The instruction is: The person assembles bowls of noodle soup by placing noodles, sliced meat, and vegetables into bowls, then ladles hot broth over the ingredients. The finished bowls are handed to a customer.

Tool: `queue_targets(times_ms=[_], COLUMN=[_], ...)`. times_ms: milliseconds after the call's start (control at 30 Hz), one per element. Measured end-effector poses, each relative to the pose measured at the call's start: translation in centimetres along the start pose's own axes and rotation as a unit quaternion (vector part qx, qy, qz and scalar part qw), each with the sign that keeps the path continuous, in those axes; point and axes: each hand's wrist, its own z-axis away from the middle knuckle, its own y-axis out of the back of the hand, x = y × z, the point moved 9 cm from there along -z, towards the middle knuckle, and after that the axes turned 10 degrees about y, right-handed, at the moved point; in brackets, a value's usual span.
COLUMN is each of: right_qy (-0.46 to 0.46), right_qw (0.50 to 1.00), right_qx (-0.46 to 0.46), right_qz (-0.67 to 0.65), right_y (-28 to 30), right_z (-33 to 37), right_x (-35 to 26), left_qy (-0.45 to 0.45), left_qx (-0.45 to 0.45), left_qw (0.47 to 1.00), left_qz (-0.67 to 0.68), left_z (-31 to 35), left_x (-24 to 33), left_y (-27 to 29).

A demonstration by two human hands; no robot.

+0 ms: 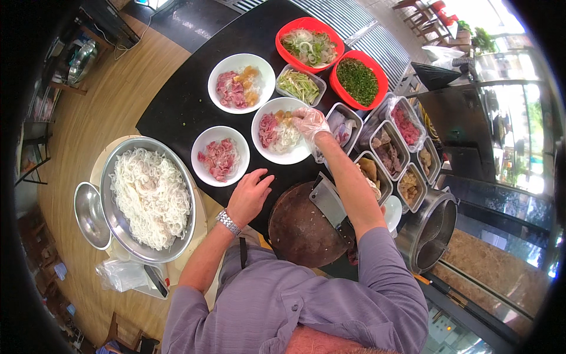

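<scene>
My right hand (310, 123), in a clear plastic glove, is over the right rim of a white bowl (257, 137) of noodles, sliced raw meat and yellowish pieces. Its fingers are bunched together; whatever they hold is hidden. Bare and with loosely spread fingers, my left hand (250, 194) rests by the table edge, below another white bowl (196, 167) with noodles and pink meat. Farther back stands a third white bowl (214, 69) with meat and yellowish pieces. A cleaver (328, 200) lies on the round wooden chopping block (289, 236) under my right forearm.
A large steel basin (108, 206) of white noodles stands at left, beside a strainer (88, 221). Red bowls of sliced onion (309, 48) and chopped greens (357, 81) are at the back. Several meat containers (389, 153) and a steel pot (445, 221) line the right.
</scene>
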Motion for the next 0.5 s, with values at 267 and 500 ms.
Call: queue_targets(times_ms=[267,500], right_qy=[-0.093,-0.111], right_qw=[0.961,0.882], right_qx=[0.054,0.102], right_qz=[-0.255,-0.447], right_y=[0.6,-0.1], right_z=[3.2,3.8], right_x=[2.1,1.4], left_qy=[-0.003,-0.011], left_qx=[0.001,-0.013], left_qw=[1.000,1.000], left_qz=[0.000,-0.009], left_z=[-2.3,-3.1], left_x=[0.5,0.8], left_y=[-0.5,-1.5])
